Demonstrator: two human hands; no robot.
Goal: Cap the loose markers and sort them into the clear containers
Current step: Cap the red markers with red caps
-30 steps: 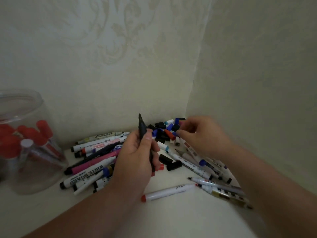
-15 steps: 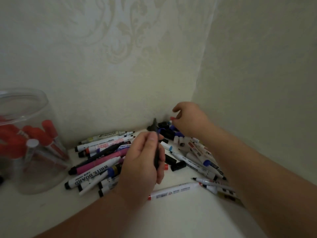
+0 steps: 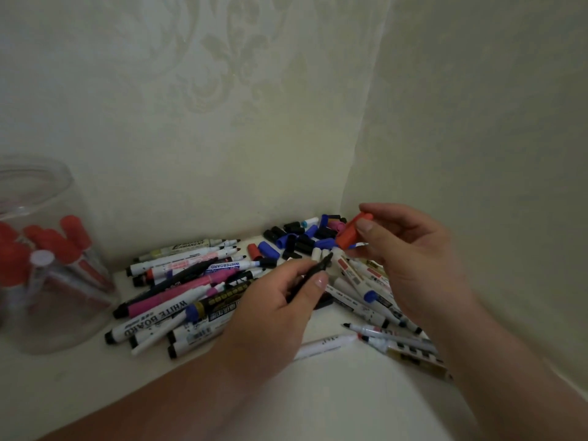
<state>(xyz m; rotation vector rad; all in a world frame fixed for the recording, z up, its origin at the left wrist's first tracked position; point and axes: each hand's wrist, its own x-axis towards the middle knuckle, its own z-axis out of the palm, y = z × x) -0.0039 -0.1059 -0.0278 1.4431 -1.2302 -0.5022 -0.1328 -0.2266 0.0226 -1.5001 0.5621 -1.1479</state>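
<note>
The black marker (image 3: pixel 313 275) is held tight in the left hand (image 3: pixel 270 316), over the marker pile (image 3: pixel 178 297) on the worktop. The right hand (image 3: pixel 416 262) pinches a red cap (image 3: pixel 350 233) near its tip.

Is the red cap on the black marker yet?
No, the right hand pinches the red cap apart from the uncapped black marker that the left hand holds.

**Plenty Out of Sight**

The left edge slices off the clear container (image 3: pixel 74 198). The left hand (image 3: pixel 273 316) swallows most of the black marker (image 3: pixel 321 265), and a white marker (image 3: pixel 331 343) is lost under that wrist. The right hand (image 3: pixel 413 259) has its thumb masking part of the red cap (image 3: pixel 346 237). The blurred right forearm (image 3: pixel 509 377) buries the markers by the wall (image 3: pixel 413 346).
</note>
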